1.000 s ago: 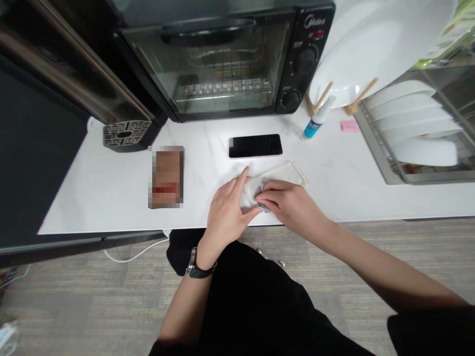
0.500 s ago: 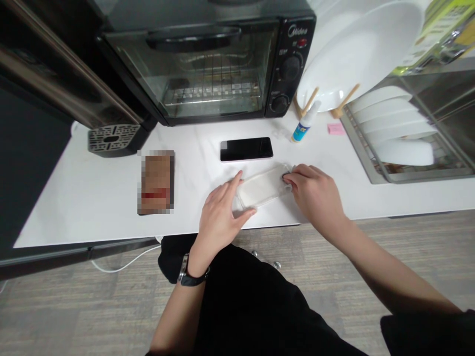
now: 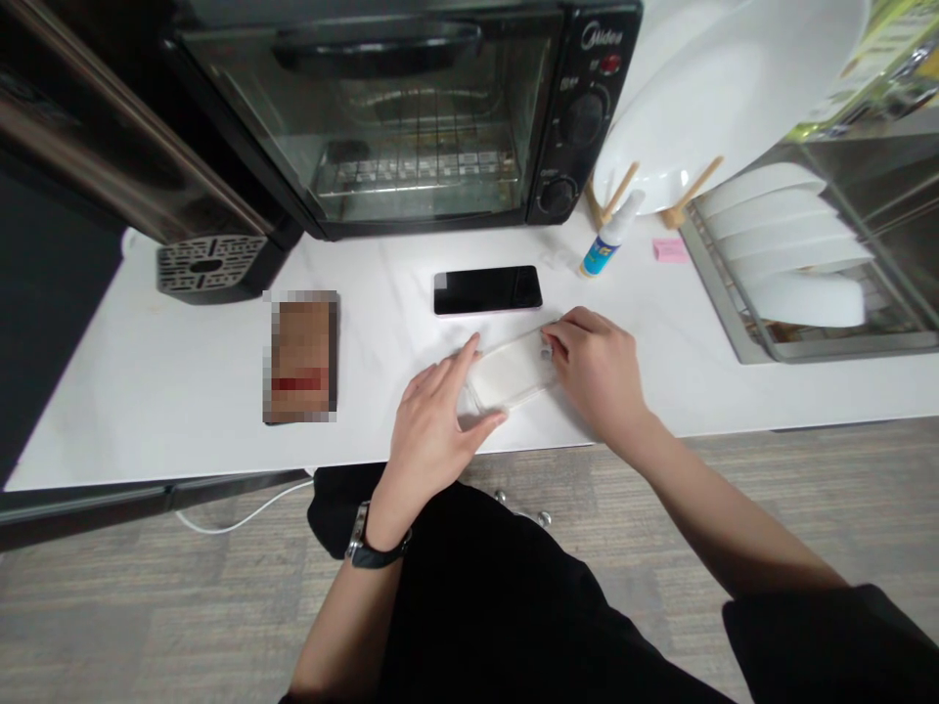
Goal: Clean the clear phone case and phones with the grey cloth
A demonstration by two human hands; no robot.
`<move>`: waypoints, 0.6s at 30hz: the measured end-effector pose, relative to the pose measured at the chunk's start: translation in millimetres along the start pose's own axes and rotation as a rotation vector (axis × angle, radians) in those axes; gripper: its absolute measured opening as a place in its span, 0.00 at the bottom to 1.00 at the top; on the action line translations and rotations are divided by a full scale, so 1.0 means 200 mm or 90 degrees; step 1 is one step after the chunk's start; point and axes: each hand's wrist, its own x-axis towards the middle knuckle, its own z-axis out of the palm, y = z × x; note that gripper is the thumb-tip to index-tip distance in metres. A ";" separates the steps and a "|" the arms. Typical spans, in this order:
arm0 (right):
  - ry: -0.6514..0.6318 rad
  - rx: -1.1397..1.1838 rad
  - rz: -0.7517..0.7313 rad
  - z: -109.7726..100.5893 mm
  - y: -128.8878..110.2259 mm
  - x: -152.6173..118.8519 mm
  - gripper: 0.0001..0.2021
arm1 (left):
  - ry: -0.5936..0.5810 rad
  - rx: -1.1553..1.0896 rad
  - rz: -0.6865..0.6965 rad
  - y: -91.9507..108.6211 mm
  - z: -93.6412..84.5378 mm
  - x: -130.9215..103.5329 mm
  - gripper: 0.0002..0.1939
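Case (image 3: 512, 372) flat on surface (image 3: 704, 396), near phone (image 3: 488, 290). Left hand (image 3: 436, 416) spread open, bracing its left end; right hand (image 3: 598, 367) pinches mostly hidden wad (image 3: 547, 351) at the other. Risk: hard sideways push, light bracing, case skids.

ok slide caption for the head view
Left hand on one end of a clear phone case, right hand at the other, smartphone lying beyond.
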 end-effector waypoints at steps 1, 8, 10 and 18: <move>-0.007 0.014 -0.004 0.01 -0.02 0.00 0.15 | -0.002 -0.002 0.000 0.00 0.00 0.00 0.47; -0.112 0.157 -0.120 0.06 -0.27 -0.04 0.13 | 0.003 -0.007 0.011 -0.02 0.02 0.00 0.46; -0.140 0.200 -0.151 0.06 -0.31 -0.05 0.13 | 0.009 -0.002 0.014 -0.02 0.03 -0.01 0.45; -0.190 0.264 -0.197 -0.03 -0.18 -0.11 0.13 | 0.007 -0.009 0.014 -0.03 0.02 -0.01 0.48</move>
